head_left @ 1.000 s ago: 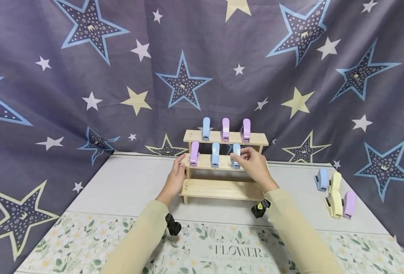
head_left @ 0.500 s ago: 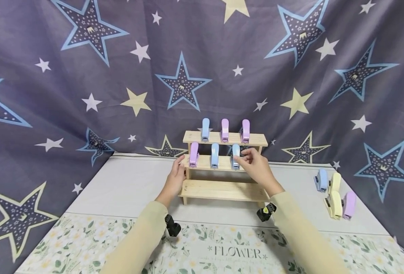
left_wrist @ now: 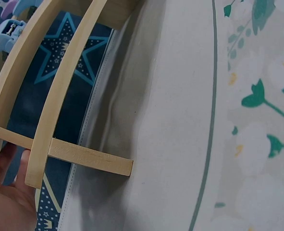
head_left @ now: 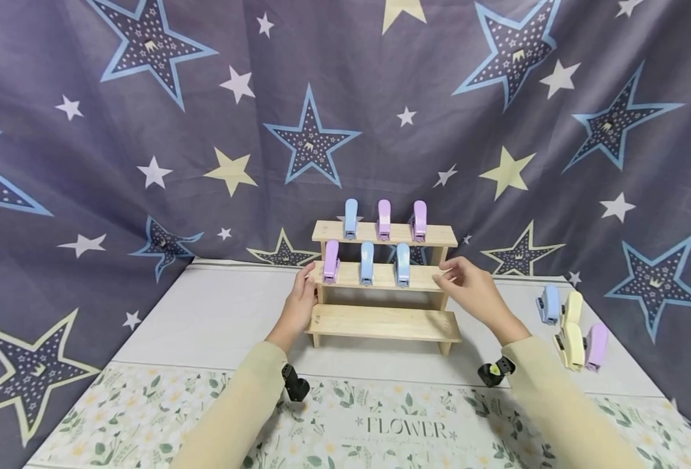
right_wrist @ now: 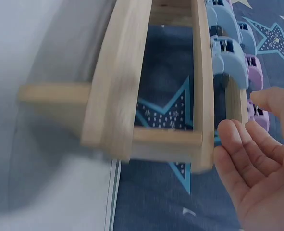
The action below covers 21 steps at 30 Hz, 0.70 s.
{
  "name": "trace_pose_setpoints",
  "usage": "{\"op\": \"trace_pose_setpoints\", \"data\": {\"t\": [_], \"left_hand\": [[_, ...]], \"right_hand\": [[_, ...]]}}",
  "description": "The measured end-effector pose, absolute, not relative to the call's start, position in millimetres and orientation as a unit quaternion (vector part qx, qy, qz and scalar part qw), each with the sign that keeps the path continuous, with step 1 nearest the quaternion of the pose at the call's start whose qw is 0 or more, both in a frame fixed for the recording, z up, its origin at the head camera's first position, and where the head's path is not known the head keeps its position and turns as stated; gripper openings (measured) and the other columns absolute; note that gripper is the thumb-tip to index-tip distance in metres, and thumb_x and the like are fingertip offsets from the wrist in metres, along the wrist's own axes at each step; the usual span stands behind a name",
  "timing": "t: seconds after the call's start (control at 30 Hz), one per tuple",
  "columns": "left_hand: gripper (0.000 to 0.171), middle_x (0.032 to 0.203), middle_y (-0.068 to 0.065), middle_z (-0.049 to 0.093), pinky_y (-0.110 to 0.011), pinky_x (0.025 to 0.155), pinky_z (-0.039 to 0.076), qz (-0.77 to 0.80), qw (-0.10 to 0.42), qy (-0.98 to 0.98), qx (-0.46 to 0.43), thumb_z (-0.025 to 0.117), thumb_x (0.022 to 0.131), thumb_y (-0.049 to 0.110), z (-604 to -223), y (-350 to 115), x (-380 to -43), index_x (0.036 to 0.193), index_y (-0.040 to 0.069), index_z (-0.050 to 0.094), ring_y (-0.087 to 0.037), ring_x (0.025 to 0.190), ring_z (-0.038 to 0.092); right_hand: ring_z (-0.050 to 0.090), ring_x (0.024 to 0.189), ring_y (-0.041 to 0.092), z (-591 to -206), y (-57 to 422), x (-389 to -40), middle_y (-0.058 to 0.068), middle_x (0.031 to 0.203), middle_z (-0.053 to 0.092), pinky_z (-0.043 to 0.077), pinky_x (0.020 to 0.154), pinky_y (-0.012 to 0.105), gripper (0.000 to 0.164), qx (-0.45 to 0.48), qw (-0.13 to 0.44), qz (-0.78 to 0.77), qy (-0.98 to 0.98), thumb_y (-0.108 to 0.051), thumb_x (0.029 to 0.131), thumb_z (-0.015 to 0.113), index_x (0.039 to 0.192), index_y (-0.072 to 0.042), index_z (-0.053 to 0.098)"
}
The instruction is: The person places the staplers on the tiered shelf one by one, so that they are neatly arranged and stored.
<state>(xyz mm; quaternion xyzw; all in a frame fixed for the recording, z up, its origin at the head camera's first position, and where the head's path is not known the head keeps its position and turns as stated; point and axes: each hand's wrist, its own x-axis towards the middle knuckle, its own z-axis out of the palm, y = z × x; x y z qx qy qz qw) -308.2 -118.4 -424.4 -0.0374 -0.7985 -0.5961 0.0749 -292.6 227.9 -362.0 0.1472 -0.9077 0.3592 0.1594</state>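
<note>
A three-tier wooden display rack [head_left: 380, 324] stands on the table. On its middle shelf are one purple stapler [head_left: 331, 262] and two blue staplers, the right one [head_left: 402, 265] with no hand on it. The top shelf bears a blue stapler [head_left: 351, 219] and two purple ones [head_left: 384, 221]. My left hand [head_left: 294, 306] rests against the left end of the middle shelf, fingers fairly straight at the wood. My right hand [head_left: 475, 292] is at that shelf's right end, fingers loosely bent with nothing between them; in the right wrist view its fingertips [right_wrist: 227, 129] are beside the rack's edge.
At the right of the table stand a blue stapler [head_left: 549, 305], two yellow staplers [head_left: 572, 347] and a purple stapler [head_left: 596, 347]. A floral mat [head_left: 333, 430] covers the front. Behind the rack hangs a star-patterned curtain [head_left: 380, 156].
My right hand has let go of the right blue stapler on the middle shelf and moved right to the shelf's end. The left hand has stayed at the rack's left end.
</note>
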Motion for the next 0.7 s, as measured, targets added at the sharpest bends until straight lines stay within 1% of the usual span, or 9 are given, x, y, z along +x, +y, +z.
{"op": "trace_pose_setpoints", "data": {"t": [0.23, 0.43, 0.57, 0.7], "left_hand": [[0.047, 0.158, -0.022, 0.031, -0.052, 0.108, 0.044, -0.596, 0.076, -0.798, -0.041, 0.026, 0.111, 0.028, -423, -119, -309, 0.157, 0.02, 0.029, -0.042, 0.135, 0.044], [0.046, 0.158, -0.022, 0.032, -0.052, 0.108, 0.044, -0.597, 0.078, -0.797, -0.043, 0.026, 0.112, 0.028, -423, -120, -309, 0.157, 0.02, 0.03, -0.042, 0.135, 0.044], [0.046, 0.157, -0.023, 0.032, -0.052, 0.108, 0.044, -0.595, 0.079, -0.799, -0.041, 0.026, 0.111, 0.028, -423, -121, -309, 0.157, 0.02, 0.03, -0.041, 0.135, 0.045], [0.046, 0.155, -0.024, 0.036, -0.052, 0.107, 0.045, -0.597, 0.08, -0.797, -0.038, 0.026, 0.112, 0.027, -424, -121, -308, 0.157, 0.02, 0.03, -0.041, 0.133, 0.047]], "right_hand": [[0.068, 0.08, 0.025, -362, 259, -278, 0.012, 0.096, 0.072, 0.055, 0.067, 0.036, 0.031, 0.153, 0.158, 0.332, -0.917, -0.025, 0.097, 0.068, 0.114, 0.0, 0.063], [0.07, 0.083, 0.027, -368, 305, -262, 0.013, 0.1, 0.073, 0.055, 0.067, 0.034, 0.033, 0.128, 0.139, 0.296, -0.936, -0.028, 0.098, 0.067, 0.116, -0.001, 0.064], [0.07, 0.088, 0.033, -373, 337, -250, 0.017, 0.101, 0.072, 0.056, 0.068, 0.038, 0.036, 0.105, 0.132, 0.281, -0.945, -0.029, 0.098, 0.066, 0.118, 0.001, 0.062], [0.069, 0.092, 0.038, -378, 366, -238, 0.022, 0.105, 0.07, 0.057, 0.071, 0.046, 0.041, 0.079, 0.12, 0.26, -0.955, -0.033, 0.1, 0.063, 0.121, 0.003, 0.062]]}}
